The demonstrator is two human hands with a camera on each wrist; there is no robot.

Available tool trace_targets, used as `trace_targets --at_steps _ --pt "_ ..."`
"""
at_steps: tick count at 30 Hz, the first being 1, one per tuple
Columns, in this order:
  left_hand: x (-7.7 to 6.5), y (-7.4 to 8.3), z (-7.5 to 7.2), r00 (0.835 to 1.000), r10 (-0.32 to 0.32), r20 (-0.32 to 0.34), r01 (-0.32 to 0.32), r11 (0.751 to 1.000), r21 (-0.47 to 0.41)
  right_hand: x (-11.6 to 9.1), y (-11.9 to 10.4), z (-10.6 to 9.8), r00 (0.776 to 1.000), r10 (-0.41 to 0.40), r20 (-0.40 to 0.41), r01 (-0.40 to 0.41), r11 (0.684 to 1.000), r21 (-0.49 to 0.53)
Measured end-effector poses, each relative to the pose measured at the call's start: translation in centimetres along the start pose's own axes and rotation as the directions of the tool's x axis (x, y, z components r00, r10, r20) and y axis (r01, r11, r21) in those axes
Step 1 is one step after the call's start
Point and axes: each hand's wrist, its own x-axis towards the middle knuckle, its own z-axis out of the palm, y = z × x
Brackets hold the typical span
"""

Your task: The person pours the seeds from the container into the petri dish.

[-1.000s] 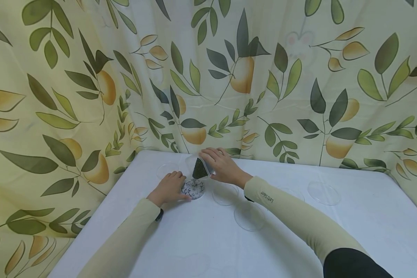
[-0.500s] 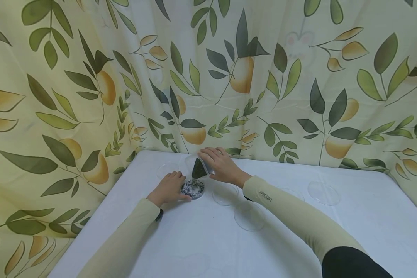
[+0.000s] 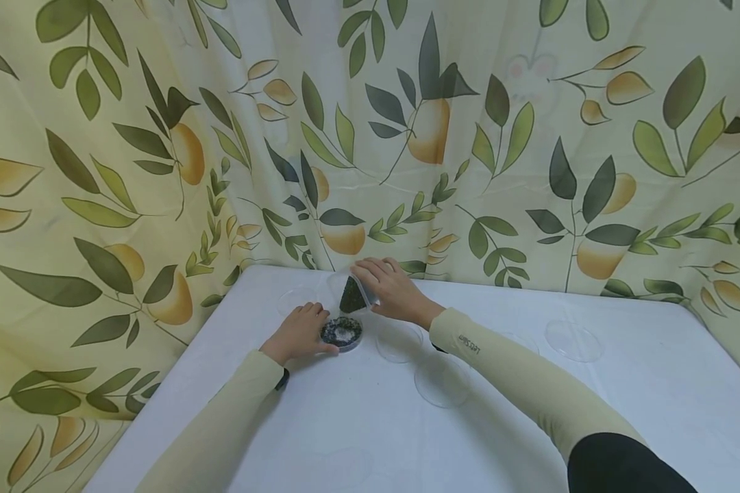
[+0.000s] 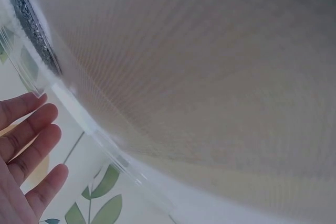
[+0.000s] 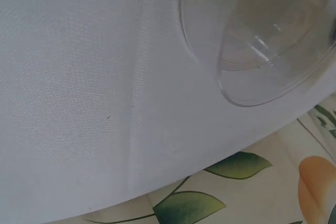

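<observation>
Right hand (image 3: 395, 291) gripped a clear tub (image 3: 359, 296) of dark granules, fingers curled over its top, tilted mouth-down just above a small dish (image 3: 342, 332). Left hand (image 3: 300, 335) lay flat-fingered against the left rim of that dish, bracing it on the bench (image 3: 370, 424); nothing grasped. The dish sat near the far left of the bench, its floor darkly covered round the edge, a pale patch left in the middle.

Judgement on doing the pour well: the tilt should be kept shallow and the tub's mouth low over the dish so that the grains fall inside the rim and none bounce onto the cloth. The bracing hand looked best left on the rim, fingertips clear of the falling stream. A slight move of the mouth toward the pale centre would even out the layer. Levelling the tub before lifting it away would stop a late spill.

Count, head view:
- hands: two, both in tan sleeves
- tubs: one
- filled dishes: one
- empty clear dishes: three plain, one behind the left hand (image 3: 296, 299), one right of the filled dish (image 3: 398, 342), one nearer centre (image 3: 440, 380); a fourth far right (image 3: 572, 339). Another may lie by the right sleeve, too faint to be sure.
- leaf-print curtain (image 3: 530, 137) behind: one
</observation>
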Motion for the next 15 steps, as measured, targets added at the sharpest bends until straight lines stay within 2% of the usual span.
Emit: trace_targets --at_steps 15 --pt "0.0 -0.1 0.1 1.0 0.023 0.001 -0.023 1.0 0.021 0.2 0.4 1.0 1.0 -0.007 -0.031 0.007 1.0 -0.006"
